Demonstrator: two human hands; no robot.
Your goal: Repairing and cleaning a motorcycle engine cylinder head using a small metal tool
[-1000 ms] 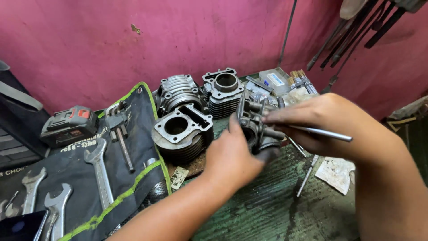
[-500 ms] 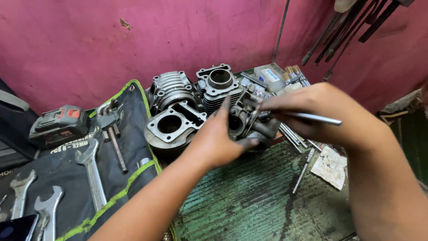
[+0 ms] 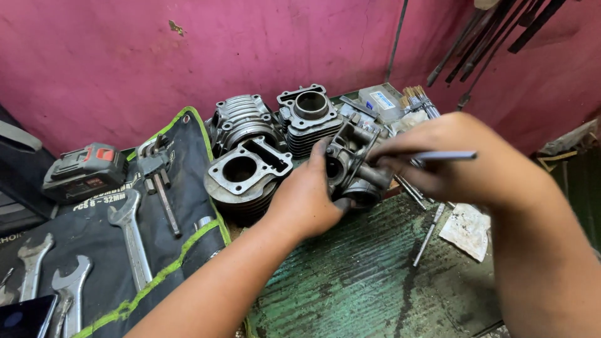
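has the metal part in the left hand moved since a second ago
Yes. The carburettor-like part in the left hand now sits closer to the finned cylinders at the wall, a bit up and back.

Light is soft, even, fairly bright, approx. from above; no hard glare. Faint shadows under the engine cylinders [image 3: 247, 175] and the left hand [image 3: 307, 200]. Right forearm [image 3: 551, 263], near right, is big and slightly soft. Far right corner is dim. Mild wide-angle stretch at edges.

Left hand [image 3: 307, 200], forearm extended from lower left, fingers [image 3: 320, 156] curled closed. Right hand [image 3: 463, 159], reaching in from the right, fingers pinched together opposite.
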